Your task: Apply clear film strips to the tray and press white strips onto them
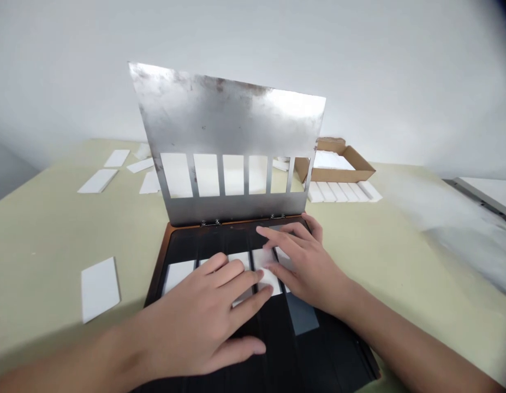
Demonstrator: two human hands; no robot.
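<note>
Left grip, white cards beneath

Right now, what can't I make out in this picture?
Head view: parts of white cards, covered by left hand and right hand.
Head view: black tray, near edge cut off by picture's bottom.
Head view: cardboard box, left end partly behind hinged metal plate.

We can read no text, label, brand, number or sign. The raised silvery metal plate with rectangular cut-outs bears small dark marks that we cannot resolve; on the flat white rectangular pieces and the open brown cardboard box we make out no lettering.
</note>
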